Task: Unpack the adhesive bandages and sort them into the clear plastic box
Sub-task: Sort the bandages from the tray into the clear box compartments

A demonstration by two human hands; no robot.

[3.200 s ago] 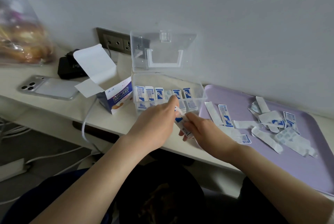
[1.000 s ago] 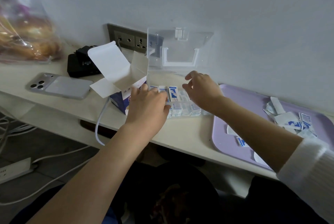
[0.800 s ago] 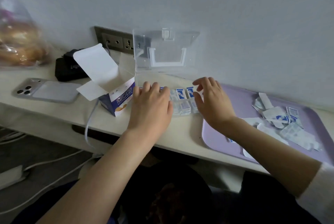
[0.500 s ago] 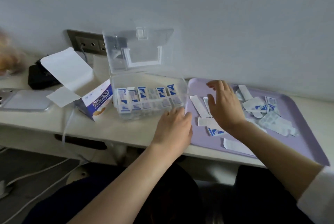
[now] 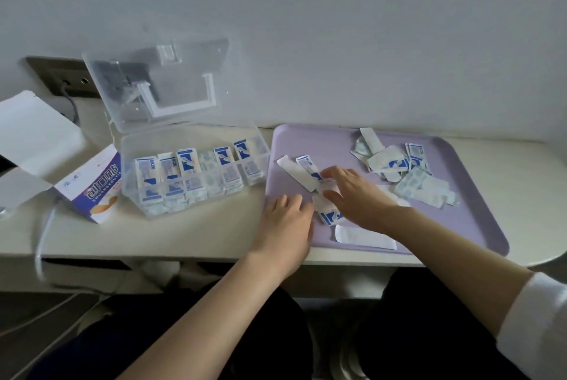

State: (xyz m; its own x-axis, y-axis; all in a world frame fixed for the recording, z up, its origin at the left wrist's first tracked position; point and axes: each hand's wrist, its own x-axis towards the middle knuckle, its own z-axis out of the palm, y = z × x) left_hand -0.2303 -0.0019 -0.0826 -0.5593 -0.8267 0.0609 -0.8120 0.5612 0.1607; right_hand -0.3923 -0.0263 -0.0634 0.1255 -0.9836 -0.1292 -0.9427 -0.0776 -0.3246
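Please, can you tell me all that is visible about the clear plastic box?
The box is clear plastic, rectangular, and stands on the desk, left of the tray. Its hinged lid is open, raised towards the wall, and carries a white handle and a latch. Rows of bandages in white-and-blue wrappers stand inside it. The left hand and right hand are at the tray, not touching it.

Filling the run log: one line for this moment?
left hand: open, on purple tray; right hand: open, on loose bandages; clear plastic box: lid up, partly filled
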